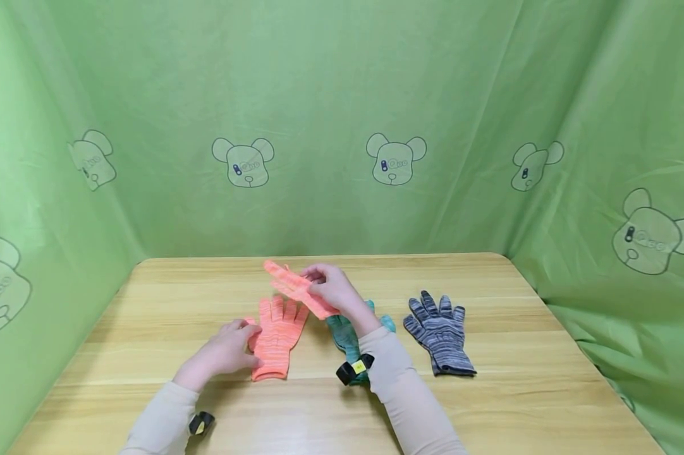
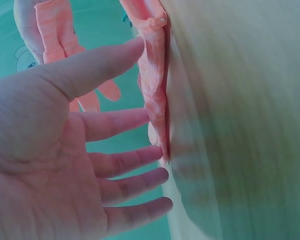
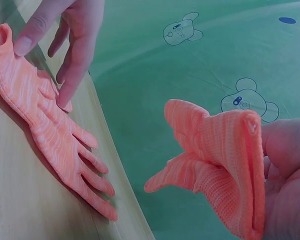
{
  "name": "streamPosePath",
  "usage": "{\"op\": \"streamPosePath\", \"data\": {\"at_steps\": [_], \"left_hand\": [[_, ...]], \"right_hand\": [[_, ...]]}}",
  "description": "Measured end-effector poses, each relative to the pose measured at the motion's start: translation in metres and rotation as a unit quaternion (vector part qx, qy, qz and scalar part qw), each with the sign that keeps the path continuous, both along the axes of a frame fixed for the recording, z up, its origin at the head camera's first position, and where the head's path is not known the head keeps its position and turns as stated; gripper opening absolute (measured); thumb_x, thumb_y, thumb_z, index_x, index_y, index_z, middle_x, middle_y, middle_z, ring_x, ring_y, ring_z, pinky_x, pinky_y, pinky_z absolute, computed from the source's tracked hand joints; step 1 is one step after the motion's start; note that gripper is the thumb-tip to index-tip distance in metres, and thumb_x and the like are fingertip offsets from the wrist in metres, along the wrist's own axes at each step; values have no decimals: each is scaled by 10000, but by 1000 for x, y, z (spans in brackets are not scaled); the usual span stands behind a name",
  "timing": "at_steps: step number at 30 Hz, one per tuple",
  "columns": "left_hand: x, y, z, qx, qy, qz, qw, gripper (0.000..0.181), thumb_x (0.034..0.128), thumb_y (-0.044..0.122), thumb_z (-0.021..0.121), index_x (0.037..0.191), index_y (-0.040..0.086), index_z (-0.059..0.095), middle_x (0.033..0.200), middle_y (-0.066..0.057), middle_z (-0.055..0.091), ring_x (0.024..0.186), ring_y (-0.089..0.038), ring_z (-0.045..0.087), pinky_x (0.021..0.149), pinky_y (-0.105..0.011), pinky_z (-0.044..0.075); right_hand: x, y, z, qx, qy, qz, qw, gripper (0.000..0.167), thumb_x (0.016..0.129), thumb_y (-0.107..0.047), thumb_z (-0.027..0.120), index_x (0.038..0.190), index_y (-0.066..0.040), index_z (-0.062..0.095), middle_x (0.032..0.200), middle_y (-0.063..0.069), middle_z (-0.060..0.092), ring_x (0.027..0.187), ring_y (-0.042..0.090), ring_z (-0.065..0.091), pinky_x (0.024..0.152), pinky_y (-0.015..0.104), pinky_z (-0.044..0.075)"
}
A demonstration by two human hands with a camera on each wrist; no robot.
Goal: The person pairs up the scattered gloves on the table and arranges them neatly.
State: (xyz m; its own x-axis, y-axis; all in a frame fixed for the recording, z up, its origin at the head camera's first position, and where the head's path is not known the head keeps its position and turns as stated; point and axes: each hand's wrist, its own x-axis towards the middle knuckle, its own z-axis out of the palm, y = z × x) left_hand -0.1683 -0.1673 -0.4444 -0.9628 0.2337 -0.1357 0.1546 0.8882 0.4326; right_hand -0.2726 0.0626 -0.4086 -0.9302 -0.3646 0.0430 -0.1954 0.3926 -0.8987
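One orange knit glove (image 1: 275, 341) lies flat on the table, its fingers pointing away. Beside its left edge is my left hand (image 1: 224, 351), fingertips against the glove; in the left wrist view the fingers (image 2: 127, 162) are spread and fairly straight. My right hand (image 1: 336, 291) pinches a second orange glove (image 1: 293, 284) and holds it raised off the table. In the right wrist view this held glove (image 3: 215, 155) hangs bent, its cuff toward the camera. Below the right forearm lies a teal glove (image 1: 342, 335), partly covered by that arm.
A dark grey striped glove (image 1: 441, 332) lies flat on the right part of the wooden table (image 1: 524, 404). Green curtains (image 1: 319, 208) with bear-head prints stand behind the table and on both sides.
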Motion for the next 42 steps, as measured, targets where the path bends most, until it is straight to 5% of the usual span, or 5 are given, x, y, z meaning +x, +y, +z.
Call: {"op": "streamPosePath", "data": {"at_steps": [10, 22, 28, 37, 42], "left_hand": [[-8, 4, -2, 890, 406, 41, 9952, 603, 846, 282, 740, 1344, 10, 536, 1325, -250, 543, 1165, -401, 563, 989, -551, 485], [-12, 17, -4, 2209, 666, 239, 9727, 506, 958, 353, 603, 1330, 13, 560, 1360, -200, 571, 1254, -389, 541, 1026, -509, 483], [-16, 22, -2, 2583, 549, 571, 9628, 456, 983, 356, 557, 1297, 26, 590, 1332, -169, 606, 1240, -363, 558, 1030, -523, 474], [-25, 27, 6, 2670, 288, 981, 9583, 518, 1004, 443, 478, 1309, 38, 583, 1310, -170, 620, 1231, -343, 567, 1036, -507, 466], [-30, 30, 9, 3069, 36, 1276, 9431, 480, 1023, 383, 458, 1264, -8, 595, 1232, -210, 641, 1151, -341, 597, 978, -498, 494]], "right_hand": [[0, 0, 1, 47, -9, -26, 10000, 307, 882, 36, 607, 1174, -48, 658, 1110, 130, 649, 971, 209, 588, 794, 263, 513], [2, -4, -1, 19, 88, 103, 9999, 299, 870, 51, 596, 1150, -27, 663, 1082, 150, 651, 941, 208, 590, 759, 244, 509], [2, -7, -4, -11, 196, 102, 9998, 322, 830, 72, 601, 1134, -6, 672, 1053, 163, 667, 899, 187, 590, 737, 210, 487], [4, -11, -4, -17, 284, 139, 9995, 323, 826, 71, 605, 1134, 0, 673, 1037, 165, 666, 880, 175, 579, 727, 201, 476], [5, -12, -4, 40, 278, 130, 9995, 318, 841, 59, 603, 1140, -22, 677, 1043, 145, 663, 883, 169, 573, 726, 201, 473]]}}
